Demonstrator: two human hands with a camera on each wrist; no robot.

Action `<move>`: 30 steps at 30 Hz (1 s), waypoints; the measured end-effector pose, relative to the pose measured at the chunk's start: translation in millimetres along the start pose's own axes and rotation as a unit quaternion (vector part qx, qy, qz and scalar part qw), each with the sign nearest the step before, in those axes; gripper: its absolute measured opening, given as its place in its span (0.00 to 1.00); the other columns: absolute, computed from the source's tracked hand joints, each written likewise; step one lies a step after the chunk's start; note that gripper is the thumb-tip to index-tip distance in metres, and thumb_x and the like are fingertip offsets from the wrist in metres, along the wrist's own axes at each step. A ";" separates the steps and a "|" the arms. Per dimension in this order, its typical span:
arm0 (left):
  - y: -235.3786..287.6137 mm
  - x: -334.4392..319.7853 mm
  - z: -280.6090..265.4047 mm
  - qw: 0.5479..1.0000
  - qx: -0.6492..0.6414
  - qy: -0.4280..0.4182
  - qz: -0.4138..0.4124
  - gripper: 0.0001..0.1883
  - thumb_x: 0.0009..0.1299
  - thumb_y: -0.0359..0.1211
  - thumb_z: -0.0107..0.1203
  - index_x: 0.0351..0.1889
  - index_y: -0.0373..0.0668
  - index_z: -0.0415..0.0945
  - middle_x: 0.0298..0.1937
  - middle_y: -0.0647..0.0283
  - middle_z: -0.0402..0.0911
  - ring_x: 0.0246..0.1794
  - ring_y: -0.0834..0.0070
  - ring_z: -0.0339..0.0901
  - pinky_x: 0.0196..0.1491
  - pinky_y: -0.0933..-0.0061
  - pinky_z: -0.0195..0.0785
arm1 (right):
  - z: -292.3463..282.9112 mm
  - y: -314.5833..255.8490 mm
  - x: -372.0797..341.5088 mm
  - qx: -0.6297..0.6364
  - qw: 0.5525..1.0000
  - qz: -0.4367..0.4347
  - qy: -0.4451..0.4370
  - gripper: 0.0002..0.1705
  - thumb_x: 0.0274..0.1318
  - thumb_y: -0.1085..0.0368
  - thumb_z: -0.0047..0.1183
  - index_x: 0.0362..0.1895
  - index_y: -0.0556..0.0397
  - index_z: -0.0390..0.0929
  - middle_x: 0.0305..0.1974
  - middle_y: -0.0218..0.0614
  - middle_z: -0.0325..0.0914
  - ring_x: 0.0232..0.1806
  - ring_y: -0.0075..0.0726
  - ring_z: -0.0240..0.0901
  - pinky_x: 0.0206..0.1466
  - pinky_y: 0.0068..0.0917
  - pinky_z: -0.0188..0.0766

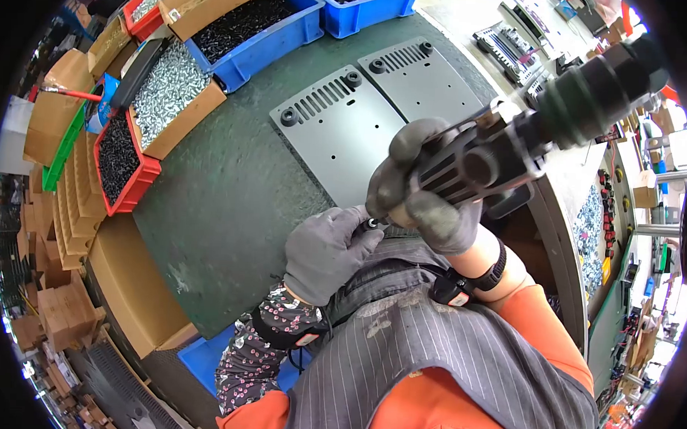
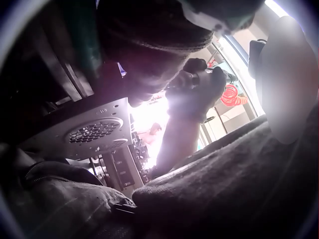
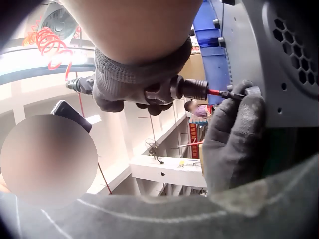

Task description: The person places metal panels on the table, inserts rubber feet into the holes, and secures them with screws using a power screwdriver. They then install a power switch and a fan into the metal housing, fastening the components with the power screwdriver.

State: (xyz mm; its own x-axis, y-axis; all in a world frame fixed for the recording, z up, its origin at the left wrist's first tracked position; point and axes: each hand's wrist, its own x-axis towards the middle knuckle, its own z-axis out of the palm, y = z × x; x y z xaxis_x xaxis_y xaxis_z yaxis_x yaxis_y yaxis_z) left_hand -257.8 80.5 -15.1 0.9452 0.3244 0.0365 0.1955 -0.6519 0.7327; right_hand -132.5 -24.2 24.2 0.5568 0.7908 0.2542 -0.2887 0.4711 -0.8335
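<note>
The right hand [image 1: 428, 187] grips a dark pneumatic driver [image 1: 481, 162], its fingers curled round the body. In the right wrist view the right hand [image 3: 124, 84] holds the same tool, whose red-collared bit [image 3: 214, 92] points at the left hand [image 3: 234, 139]. Thumb and fingers of the left hand [image 1: 323, 252] pinch a small dark round part [image 1: 371, 224] at the bit's tip, beside the near edge of a grey metal plate [image 1: 324, 130]. A second grey plate [image 1: 439, 89] lies alongside; both carry black round feet at their far end.
Blue bins [image 1: 262, 41] of black parts stand along the far side. At the left are a cardboard box [image 1: 170, 87] of silvery screws and a red bin [image 1: 118, 161] of black screws. The green work surface [image 1: 216, 187] extends between bins and plates. Tool parts lie far right.
</note>
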 end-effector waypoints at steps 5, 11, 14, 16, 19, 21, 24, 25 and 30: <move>-10.9 -1.2 10.1 0.996 0.040 0.059 0.060 0.13 0.59 0.42 0.60 0.34 0.45 0.76 0.28 0.59 0.77 0.27 0.59 0.77 0.30 0.61 0.70 | 3.7 -1.4 14.3 -0.192 0.977 0.071 -0.057 0.08 0.41 0.65 0.57 0.18 0.51 0.72 0.23 0.30 0.71 0.25 0.31 0.68 0.28 0.26 0.64; -10.4 -0.8 10.4 0.996 0.048 0.062 0.050 0.14 0.61 0.44 0.58 0.29 0.43 0.74 0.25 0.59 0.75 0.26 0.58 0.76 0.28 0.60 0.69 | 1.5 3.1 17.8 -0.174 0.978 0.085 -0.077 0.06 0.38 0.67 0.57 0.22 0.51 0.72 0.22 0.30 0.70 0.25 0.32 0.69 0.29 0.27 0.65; -19.2 -0.6 17.7 0.995 0.041 0.064 0.058 0.15 0.61 0.45 0.58 0.28 0.43 0.73 0.24 0.59 0.75 0.26 0.57 0.75 0.28 0.60 0.69 | 6.5 -4.2 18.5 -0.184 0.977 0.083 -0.075 0.07 0.36 0.67 0.57 0.25 0.52 0.73 0.23 0.30 0.71 0.25 0.33 0.70 0.30 0.28 0.66; -20.5 1.1 16.7 0.993 0.054 0.064 0.078 0.16 0.61 0.46 0.58 0.29 0.42 0.74 0.24 0.58 0.75 0.26 0.56 0.75 0.28 0.60 0.69 | 8.2 -9.9 16.3 -0.173 0.977 0.106 -0.067 0.11 0.37 0.67 0.58 0.29 0.51 0.74 0.26 0.31 0.72 0.26 0.33 0.70 0.31 0.28 0.67; -20.6 7.9 4.5 0.996 0.031 0.037 0.072 0.15 0.60 0.43 0.61 0.34 0.41 0.76 0.25 0.59 0.76 0.25 0.65 0.76 0.29 0.68 0.69 | 11.3 -16.8 11.6 -0.150 0.978 0.134 -0.059 0.16 0.37 0.66 0.59 0.37 0.51 0.74 0.31 0.32 0.73 0.27 0.31 0.71 0.32 0.28 0.69; -35.7 21.1 -13.5 0.970 -0.212 -0.104 -0.053 0.16 0.59 0.39 0.63 0.41 0.40 0.77 0.27 0.66 0.77 0.25 0.80 0.74 0.29 0.77 0.68 | 7.6 -24.1 4.9 -0.092 0.987 0.120 -0.050 0.19 0.37 0.67 0.60 0.39 0.52 0.72 0.31 0.33 0.73 0.28 0.32 0.71 0.33 0.28 0.69; -40.2 50.5 -70.7 0.927 -0.360 0.020 -0.107 0.12 0.66 0.34 0.57 0.46 0.41 0.77 0.24 0.76 0.73 0.20 0.88 0.65 0.27 0.83 0.64 | -3.5 -28.8 -1.0 0.079 0.992 0.093 -0.042 0.27 0.38 0.69 0.63 0.45 0.55 0.65 0.32 0.35 0.72 0.30 0.32 0.73 0.35 0.28 0.72; -41.1 59.1 -98.3 0.937 -0.318 0.038 -0.142 0.14 0.68 0.37 0.54 0.47 0.40 0.75 0.25 0.76 0.71 0.23 0.89 0.64 0.27 0.87 0.61 | -3.7 -31.2 -0.4 0.086 0.992 0.084 -0.037 0.28 0.37 0.64 0.67 0.41 0.54 0.64 0.28 0.35 0.72 0.30 0.35 0.73 0.31 0.27 0.71; -96.0 109.2 -193.3 0.939 -0.235 0.246 -0.044 0.21 0.72 0.46 0.46 0.54 0.41 0.71 0.30 0.71 0.70 0.27 0.87 0.66 0.30 0.84 0.63 | -11.8 -23.9 -4.6 0.127 0.990 0.053 -0.013 0.29 0.37 0.61 0.70 0.38 0.55 0.63 0.21 0.36 0.73 0.25 0.38 0.74 0.26 0.29 0.73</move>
State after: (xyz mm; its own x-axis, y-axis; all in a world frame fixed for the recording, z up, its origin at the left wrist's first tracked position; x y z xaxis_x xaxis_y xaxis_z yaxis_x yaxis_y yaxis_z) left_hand -223.9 311.0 49.9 0.6735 0.7152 0.1869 0.0201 -0.2704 0.9625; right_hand -119.0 -43.7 37.2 0.4937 0.8491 0.1877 -0.5332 0.4661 -0.7060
